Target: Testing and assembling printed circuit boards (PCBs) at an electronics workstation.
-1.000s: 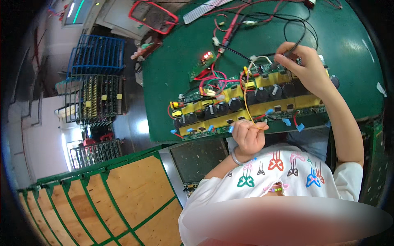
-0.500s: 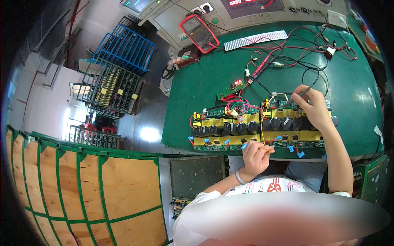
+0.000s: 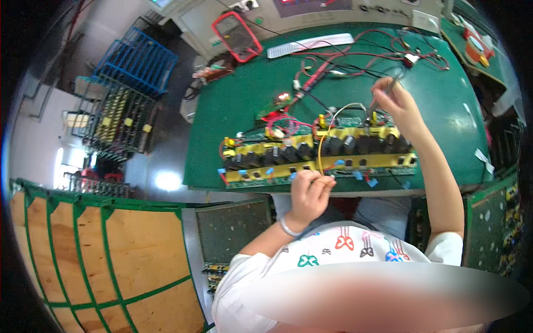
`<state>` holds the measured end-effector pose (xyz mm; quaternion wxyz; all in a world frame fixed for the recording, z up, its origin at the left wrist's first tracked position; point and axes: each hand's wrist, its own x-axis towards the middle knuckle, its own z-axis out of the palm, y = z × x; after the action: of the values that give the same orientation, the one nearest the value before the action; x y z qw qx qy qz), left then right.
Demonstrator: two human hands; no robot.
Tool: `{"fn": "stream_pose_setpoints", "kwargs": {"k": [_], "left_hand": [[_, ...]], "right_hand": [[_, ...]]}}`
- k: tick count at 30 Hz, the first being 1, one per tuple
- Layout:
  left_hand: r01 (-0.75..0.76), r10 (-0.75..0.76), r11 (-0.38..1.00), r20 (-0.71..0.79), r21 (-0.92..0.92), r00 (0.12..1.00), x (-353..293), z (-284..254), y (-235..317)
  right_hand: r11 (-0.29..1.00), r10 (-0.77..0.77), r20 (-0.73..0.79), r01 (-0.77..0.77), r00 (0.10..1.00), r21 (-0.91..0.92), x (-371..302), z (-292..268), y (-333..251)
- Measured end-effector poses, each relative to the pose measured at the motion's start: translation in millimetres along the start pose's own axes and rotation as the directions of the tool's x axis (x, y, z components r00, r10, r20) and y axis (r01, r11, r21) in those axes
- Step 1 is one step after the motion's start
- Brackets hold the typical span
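Note:
A long green circuit board assembly [image 3: 325, 164] with yellow parts and a row of black cylindrical capacitors lies along the table's near edge. My left hand [image 3: 312, 194] is closed at its near side, pinching a thin yellow wire [image 3: 320, 150] that arches over the capacitors. Beyond the board's right part, my right hand [image 3: 393, 105] grips a dark pen-like test probe [image 3: 371, 112], its lower end pointing down at the board's far edge. Whether the tip touches is too blurred to tell. A small board with a lit red display [image 3: 283, 97] sits behind the assembly, joined by pink wires.
On the green table [image 3: 233, 100] lie a red test probe [image 3: 319, 73], tangled red and black leads [image 3: 383, 54] and a white perforated strip [image 3: 311, 45]. A red multimeter [image 3: 237, 36] leans at the back left. An orange cup [image 3: 474, 50] stands far right.
The view has shifted, so the table things appear further left and higher. My right hand has lifted back off the board's right end with the probe. My left hand keeps its pinch.

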<state>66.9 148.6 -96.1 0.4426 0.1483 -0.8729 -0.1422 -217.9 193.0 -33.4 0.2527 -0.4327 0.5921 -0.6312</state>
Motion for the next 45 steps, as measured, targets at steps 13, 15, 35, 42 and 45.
{"fn": "stream_pose_setpoints", "kwargs": {"k": [13,15,35,42,45], "left_hand": [[-0.39,0.407,0.913,0.242,-0.116,0.881,108,88,78],[-0.419,0.445,0.895,0.269,-0.151,0.854,117,117,108],[-0.21,0.143,0.969,0.401,0.128,0.905,136,-23,-39],[-0.24,0.155,0.969,0.619,0.055,0.77,128,-19,-94],[-0.308,0.214,0.948,0.561,0.076,0.8,126,-4,-93]], "right_hand": [[0.412,0.075,-0.051,-0.078,0.996,-0.908,115,-161,48],[0.304,0.052,-0.085,-0.096,0.995,-0.948,128,-170,67],[0.08,-0.03,-0.155,-0.152,0.988,-0.985,132,-153,100],[0.478,-0.193,0.286,0.344,0.939,-0.808,81,-20,19],[0.402,-0.206,0.394,0.444,0.896,-0.801,40,26,3]]}}
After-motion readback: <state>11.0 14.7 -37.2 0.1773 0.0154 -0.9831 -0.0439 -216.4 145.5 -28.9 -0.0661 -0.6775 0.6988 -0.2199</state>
